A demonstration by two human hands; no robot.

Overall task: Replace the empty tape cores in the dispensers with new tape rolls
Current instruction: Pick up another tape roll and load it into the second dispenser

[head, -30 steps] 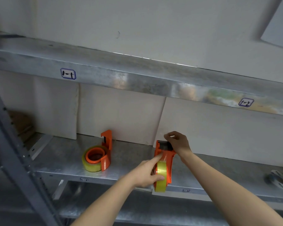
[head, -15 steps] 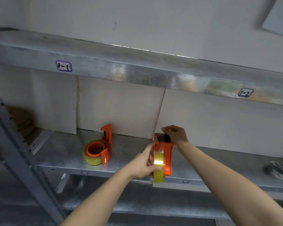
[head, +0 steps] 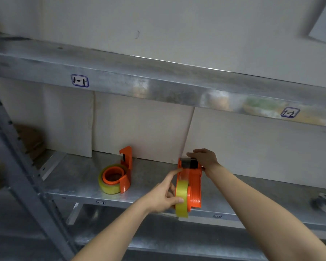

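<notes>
Left hand (head: 162, 196) grip pinching tape roll (head: 182, 198); right hand (head: 204, 159) grip closed over dispenser (head: 194, 185) top.

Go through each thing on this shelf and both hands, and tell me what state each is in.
Right dispenser: standing on edge, yellow tape roll loaded.
Left dispenser: lying flat on the shelf, roll loaded, untouched.
Left hand: thumb on the roll, index finger stretched toward the cutter end.
Right hand: gripping the right dispenser's cutter end.
Grey object at far right: blurred, unclear.
</notes>
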